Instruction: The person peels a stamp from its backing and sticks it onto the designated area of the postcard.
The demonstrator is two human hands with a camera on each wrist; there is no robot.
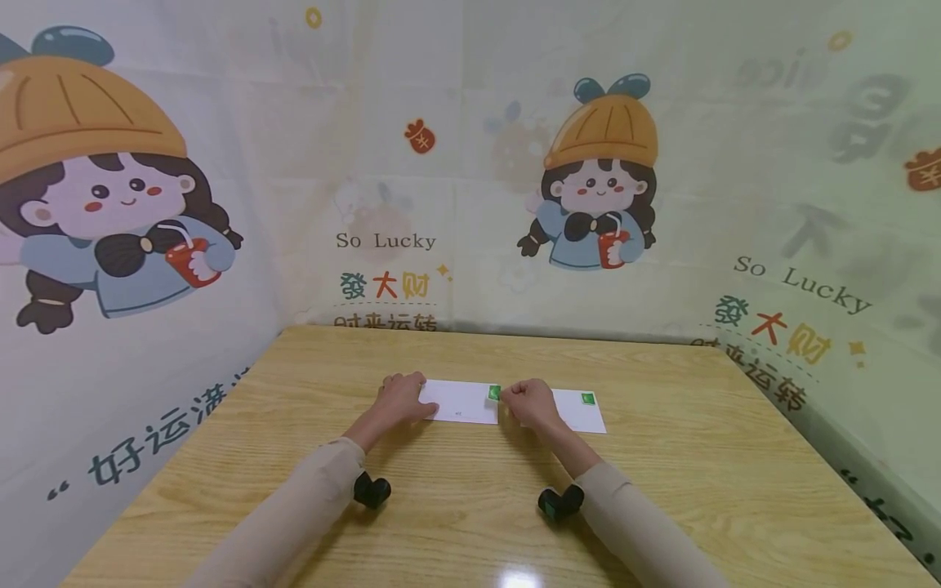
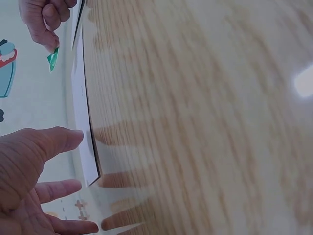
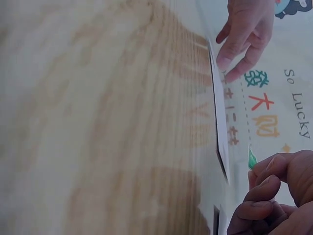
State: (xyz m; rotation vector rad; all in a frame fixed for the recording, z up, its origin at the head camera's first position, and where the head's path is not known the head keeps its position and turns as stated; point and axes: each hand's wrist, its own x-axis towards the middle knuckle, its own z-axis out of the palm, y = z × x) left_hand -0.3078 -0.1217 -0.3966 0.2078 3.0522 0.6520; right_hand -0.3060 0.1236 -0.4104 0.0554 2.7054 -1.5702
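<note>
Between thumb and fingertips, my right hand (image 1: 532, 404) pinches a small green stamp (image 1: 494, 393) by its edge. In the head view this stamp overlaps the upper right corner of a white envelope (image 1: 459, 402); both wrist views show the stamp (image 2: 53, 59) tilted and raised above the paper. My left hand (image 1: 400, 398) is at the envelope's left end, thumb on the near side and fingers spread, fairly straight. A second white envelope (image 1: 584, 418) lies to the right, partly hidden behind my right hand, with another green stamp (image 1: 588, 398) in its upper right corner.
Both envelopes lie on a wooden table (image 1: 456, 506), toward its far side. A pale printed cloth (image 1: 470, 196) hangs behind and along the sides. Black wrist cameras (image 1: 372, 492) are on both forearms. Light glares off the near table edge.
</note>
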